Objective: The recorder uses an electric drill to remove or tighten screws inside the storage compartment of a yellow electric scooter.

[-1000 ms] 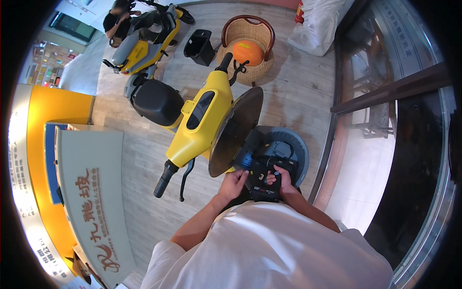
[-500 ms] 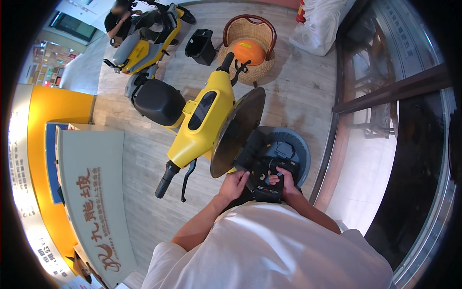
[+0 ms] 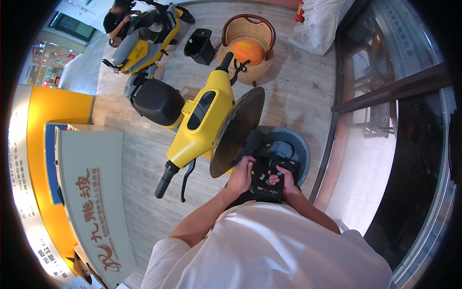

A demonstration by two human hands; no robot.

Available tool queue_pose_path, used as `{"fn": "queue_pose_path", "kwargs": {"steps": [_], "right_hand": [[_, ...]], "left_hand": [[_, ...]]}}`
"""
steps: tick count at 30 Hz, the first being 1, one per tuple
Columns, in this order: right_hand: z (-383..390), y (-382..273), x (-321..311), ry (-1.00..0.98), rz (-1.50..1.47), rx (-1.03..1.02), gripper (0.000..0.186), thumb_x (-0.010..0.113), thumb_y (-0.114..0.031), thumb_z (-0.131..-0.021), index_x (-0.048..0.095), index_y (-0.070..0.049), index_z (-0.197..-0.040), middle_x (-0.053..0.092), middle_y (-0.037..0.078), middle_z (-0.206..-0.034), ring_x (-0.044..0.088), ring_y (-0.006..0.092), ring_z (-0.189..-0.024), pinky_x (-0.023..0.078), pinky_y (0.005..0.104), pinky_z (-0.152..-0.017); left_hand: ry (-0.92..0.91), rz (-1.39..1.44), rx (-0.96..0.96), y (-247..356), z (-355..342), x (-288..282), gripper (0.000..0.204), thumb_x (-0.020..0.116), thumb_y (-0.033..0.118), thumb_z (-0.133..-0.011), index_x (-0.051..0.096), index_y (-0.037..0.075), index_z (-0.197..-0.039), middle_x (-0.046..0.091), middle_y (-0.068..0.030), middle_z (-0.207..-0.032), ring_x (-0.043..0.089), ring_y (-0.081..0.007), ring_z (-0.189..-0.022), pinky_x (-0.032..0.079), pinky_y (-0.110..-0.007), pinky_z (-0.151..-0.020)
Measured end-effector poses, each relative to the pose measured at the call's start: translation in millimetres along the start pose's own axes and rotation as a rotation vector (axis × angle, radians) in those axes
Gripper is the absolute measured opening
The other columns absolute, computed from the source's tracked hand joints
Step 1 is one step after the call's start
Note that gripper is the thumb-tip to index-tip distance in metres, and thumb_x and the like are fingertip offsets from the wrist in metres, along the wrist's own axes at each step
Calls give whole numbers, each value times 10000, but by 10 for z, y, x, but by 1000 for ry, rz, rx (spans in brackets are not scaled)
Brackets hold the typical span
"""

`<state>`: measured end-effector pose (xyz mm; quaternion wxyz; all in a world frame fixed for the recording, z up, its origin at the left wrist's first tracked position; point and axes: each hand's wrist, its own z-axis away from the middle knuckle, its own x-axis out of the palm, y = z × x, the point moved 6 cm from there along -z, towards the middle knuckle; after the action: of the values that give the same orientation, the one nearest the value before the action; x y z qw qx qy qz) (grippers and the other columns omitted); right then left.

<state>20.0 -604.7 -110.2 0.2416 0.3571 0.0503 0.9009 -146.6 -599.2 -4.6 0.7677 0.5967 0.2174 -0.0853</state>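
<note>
Black case is flanked by the left hand and right hand, apart, both curled; firm grip cannot be told.

The boxy black device sits between the person's left hand and right hand, the yellow, black-seated scooter ahead on their left; over past it, a rounded orange object rests in the round wicker chair, a rectangular black bin left of that
</note>
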Motion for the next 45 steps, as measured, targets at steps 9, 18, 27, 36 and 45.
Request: {"fn": "queue_pose_path", "kwargs": {"steps": [9, 18, 27, 36, 45], "right_hand": [[-53, -37, -73, 14, 8, -2, 327, 570, -369, -833, 498, -50, -816, 408, -27, -585, 412, 82, -497, 351, 232, -528], [-30, -50, -44, -11, 26, -21, 343, 561, -387, -839, 496, -51, -824, 404, -27, -592, 408, 80, -498, 351, 231, -526], [50, -38, 62, -37, 58, 20, 376, 532, -380, -857, 497, -20, -961, 379, -44, -583, 395, 64, -488, 349, 223, -522], [62, -77, 25, 1, 39, 29, 374, 539, -356, -852, 499, -9, -988, 399, -38, -581, 392, 69, -483, 348, 223, -526], [140, -123, 15, 54, 56, 0, 311, 544, -284, -828, 513, -11, -973, 420, -21, -588, 411, 88, -484, 365, 254, -535]], "left_hand": [[-155, -359, 26, -289, -250, 155, 175, 505, 22, -835, 513, 1, -1009, 563, -213, -928, 560, -376, -882, 442, -412, -741], [-162, -164, -392, -973, -495, 276, 389, 394, 322, -877, 564, -26, -914, 612, -183, -960, 576, -333, -831, 437, -396, -710], [-557, -868, 3, -811, -648, 764, 195, 509, 169, -779, 672, 63, -784, 645, -167, -818, 641, -311, -777, 513, -400, -682], [-578, -883, 128, -944, -744, 971, 197, 506, 175, -756, 693, 113, -738, 652, -140, -800, 644, -302, -741, 507, -400, -695], [-596, -863, 231, -1079, -802, 1068, 191, 512, 207, -743, 684, 129, -717, 645, -131, -771, 633, -325, -731, 503, -422, -672]]}}
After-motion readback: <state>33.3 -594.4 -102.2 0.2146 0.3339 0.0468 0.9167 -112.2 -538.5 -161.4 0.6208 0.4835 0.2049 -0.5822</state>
